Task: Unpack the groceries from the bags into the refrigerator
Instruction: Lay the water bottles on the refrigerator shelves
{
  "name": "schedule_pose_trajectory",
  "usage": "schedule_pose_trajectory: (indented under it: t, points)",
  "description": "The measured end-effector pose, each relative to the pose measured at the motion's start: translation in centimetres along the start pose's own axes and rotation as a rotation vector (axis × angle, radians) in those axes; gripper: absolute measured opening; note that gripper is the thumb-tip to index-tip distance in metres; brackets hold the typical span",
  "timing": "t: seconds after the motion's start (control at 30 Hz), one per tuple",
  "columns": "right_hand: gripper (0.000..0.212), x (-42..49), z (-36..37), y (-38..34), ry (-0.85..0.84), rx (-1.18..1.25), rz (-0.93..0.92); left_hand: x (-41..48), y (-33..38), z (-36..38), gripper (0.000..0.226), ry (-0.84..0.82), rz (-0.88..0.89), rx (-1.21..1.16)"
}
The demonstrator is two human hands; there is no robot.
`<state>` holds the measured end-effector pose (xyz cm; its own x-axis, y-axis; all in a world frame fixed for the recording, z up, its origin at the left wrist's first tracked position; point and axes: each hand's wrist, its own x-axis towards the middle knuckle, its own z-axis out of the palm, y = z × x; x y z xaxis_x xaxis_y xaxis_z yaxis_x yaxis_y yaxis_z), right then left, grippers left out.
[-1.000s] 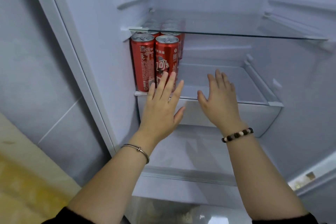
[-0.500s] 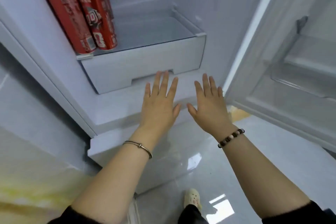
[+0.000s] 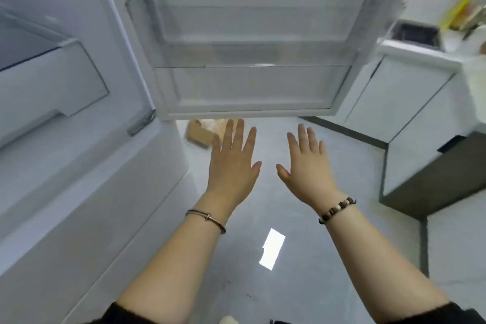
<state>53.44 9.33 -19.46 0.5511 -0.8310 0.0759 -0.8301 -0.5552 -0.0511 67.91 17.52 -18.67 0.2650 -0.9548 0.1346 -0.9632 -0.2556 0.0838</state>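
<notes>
1. Presently, nothing is held: the left hand (image 3: pixel 232 163) and right hand (image 3: pixel 306 166) are spread flat, palms down, over the glossy grey floor (image 3: pixel 315 258).
2. A brown paper bag (image 3: pixel 200 135) is seen far off, beneath the open white refrigerator door (image 3: pixel 249 92), and is probably to be fetched next.

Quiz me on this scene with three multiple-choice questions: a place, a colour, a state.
1. The brown box lies: A) on the floor; B) on a shelf; C) on a chair.
2. The right wrist's bracelet is: A) plain red; B) dark and pale beads; C) green.
3. The left hand and right hand are: A) both open, empty; B) gripping cans; C) holding a bag.
Answers: 1 A, it sits on the tiles below the fridge door. 2 B, the beads alternate. 3 A, the fingers are spread straight.
</notes>
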Motion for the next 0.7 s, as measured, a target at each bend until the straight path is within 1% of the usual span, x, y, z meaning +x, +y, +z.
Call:
schedule_pose_trajectory:
  t: [0.17, 0.3, 0.37, 0.53, 0.7]
  points:
    - [0.074, -5.5, -2.5, 11.5, 0.025, -0.003, 0.255, 3.1, 12.3, 0.0, 0.071, -0.023, 0.241, -0.004]
    - [0.076, -11.3, -4.6, 20.9, 0.059, 0.007, 0.461, 4.1, 23.8, 0.5, 0.071, -0.020, 0.439, -0.035]
    - [0.076, -15.3, -5.6, 26.0, 0.088, 0.009, 0.586, 3.9, 30.7, 0.7, 0.072, -0.028, 0.558, -0.076]
    - [0.074, -25.9, -6.9, 36.6, 0.162, 0.014, 0.862, 1.1, 46.3, 1.5, 0.071, -0.054, 0.836, -0.150]
    - [0.074, -36.0, -6.9, 43.4, 0.190, 0.020, 1.079, -3.9, 58.6, 2.8, 0.070, -0.075, 1.075, -0.195]
